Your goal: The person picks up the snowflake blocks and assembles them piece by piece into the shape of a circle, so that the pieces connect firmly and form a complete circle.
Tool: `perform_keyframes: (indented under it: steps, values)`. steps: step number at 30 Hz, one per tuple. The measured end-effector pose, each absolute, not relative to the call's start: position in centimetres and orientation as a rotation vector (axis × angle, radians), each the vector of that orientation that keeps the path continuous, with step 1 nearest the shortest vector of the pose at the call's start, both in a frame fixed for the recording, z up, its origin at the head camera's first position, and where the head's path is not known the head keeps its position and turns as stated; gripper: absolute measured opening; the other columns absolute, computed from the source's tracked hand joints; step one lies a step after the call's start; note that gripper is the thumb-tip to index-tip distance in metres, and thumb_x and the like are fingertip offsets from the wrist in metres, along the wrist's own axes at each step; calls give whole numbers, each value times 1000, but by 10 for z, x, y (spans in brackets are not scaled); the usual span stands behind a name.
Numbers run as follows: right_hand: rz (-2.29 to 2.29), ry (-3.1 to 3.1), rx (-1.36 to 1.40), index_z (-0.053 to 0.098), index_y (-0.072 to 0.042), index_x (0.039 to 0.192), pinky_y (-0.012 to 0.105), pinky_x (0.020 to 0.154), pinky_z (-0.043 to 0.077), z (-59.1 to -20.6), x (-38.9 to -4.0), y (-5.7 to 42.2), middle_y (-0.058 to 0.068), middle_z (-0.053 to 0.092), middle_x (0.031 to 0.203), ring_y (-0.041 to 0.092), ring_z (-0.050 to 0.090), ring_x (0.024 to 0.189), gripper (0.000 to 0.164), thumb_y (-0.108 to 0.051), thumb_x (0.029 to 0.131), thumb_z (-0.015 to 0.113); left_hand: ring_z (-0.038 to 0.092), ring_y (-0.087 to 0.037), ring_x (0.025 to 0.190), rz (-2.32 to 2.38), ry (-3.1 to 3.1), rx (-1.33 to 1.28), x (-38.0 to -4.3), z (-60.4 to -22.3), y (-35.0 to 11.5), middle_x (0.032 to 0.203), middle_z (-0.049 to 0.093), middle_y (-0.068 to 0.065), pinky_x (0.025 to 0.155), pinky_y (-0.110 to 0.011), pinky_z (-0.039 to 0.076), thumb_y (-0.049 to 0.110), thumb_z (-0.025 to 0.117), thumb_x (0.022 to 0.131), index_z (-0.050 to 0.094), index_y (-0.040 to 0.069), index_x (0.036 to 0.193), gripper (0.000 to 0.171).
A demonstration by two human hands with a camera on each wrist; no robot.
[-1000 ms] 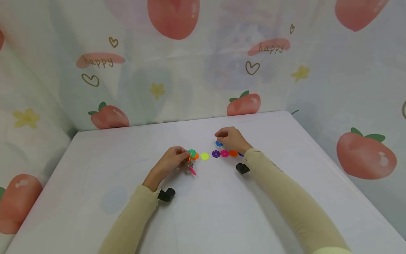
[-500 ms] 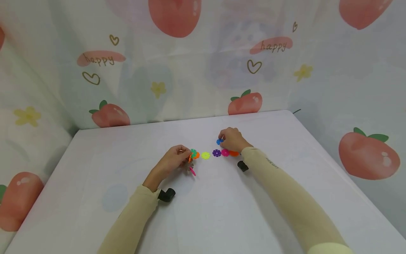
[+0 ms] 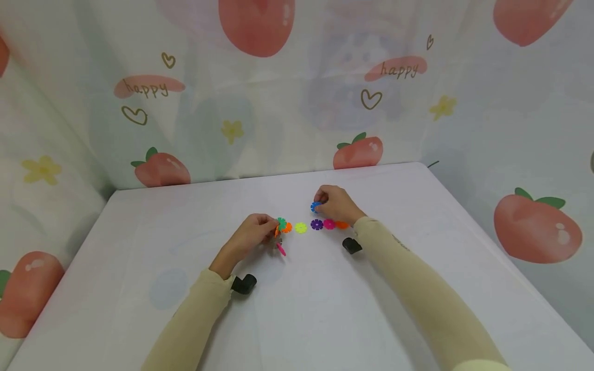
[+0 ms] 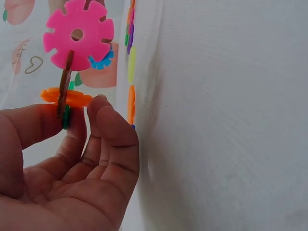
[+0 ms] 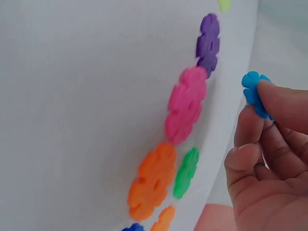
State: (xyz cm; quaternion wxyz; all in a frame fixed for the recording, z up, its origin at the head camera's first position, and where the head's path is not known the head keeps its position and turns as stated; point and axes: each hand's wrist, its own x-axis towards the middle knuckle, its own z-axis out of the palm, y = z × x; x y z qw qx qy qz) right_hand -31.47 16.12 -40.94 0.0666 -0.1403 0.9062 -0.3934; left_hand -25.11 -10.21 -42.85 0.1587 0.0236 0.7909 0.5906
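In the head view my left hand [image 3: 250,232] is at centre-left, holding several joined flower-shaped plastic discs. The left wrist view shows that cluster close up: a pink disc [image 4: 94,31] slotted onto a brown disc [image 4: 63,89], which crosses an orange disc [image 4: 76,98] and a green disc [image 4: 65,120]. Thumb and fingers pinch its lower part. Farther right, my right hand [image 3: 339,203] pinches a blue disc [image 5: 252,89] between thumb and forefinger, above the row of loose discs. Part of the blue disc is hidden behind the thumb.
Between and below the hands runs a row of loose discs: orange [image 3: 289,227], yellow [image 3: 300,228], purple [image 3: 316,224], pink [image 3: 329,224] and orange [image 3: 342,225]. A green disc [image 5: 186,173], another orange one [image 5: 163,219] and a dark blue one [image 5: 134,227] lie near the row's right end.
My right hand has taken hold of the blue disc, lifted it and shifted slightly left with it. The left hand stays in place, its cluster turned a little.
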Motion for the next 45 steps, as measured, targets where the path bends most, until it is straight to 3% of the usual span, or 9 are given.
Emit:
perform_keyframes:
  steps: [10,22,31,39,45]
  values:
    - [-1371,2602,-494,72,-2,106,37,91,57,-405,-297,142,10,71,103,28,66,100,8,-1,98,76,59,-24,95,1681,2288,32,-253,-429,-93,102,69,-10,83,-29,52,23,61,110,73,-1,118,28]
    - [-1445,2460,-590,75,-3,104,42,91,60,-403,-286,128,9,73,103,26,70,94,6,0,99,75,59,-21,92,1707,2291,71,-252,-426,-94,99,68,-8,81,-28,52,20,59,111,72,-4,118,28]
    - [-1417,2501,-651,79,-4,101,43,83,61,-405,-280,125,5,75,97,23,68,86,6,1,98,76,59,-20,82,1714,2249,57,-251,-426,-93,93,69,-8,73,-26,52,20,60,112,73,-3,107,27]
    - [-1506,2515,-732,80,-3,98,50,85,62,-402,-273,120,6,76,92,23,71,83,7,4,96,77,64,-22,78,1782,2188,30,-247,-421,-95,94,72,-13,72,-28,54,15,60,111,74,-7,114,26]
    - [-1565,2503,-711,80,-3,97,47,82,62,-404,-268,116,6,76,91,23,71,82,6,3,95,79,62,-21,75,1802,2145,6,-247,-418,-97,91,72,-12,70,-27,54,15,60,112,73,-8,116,26]
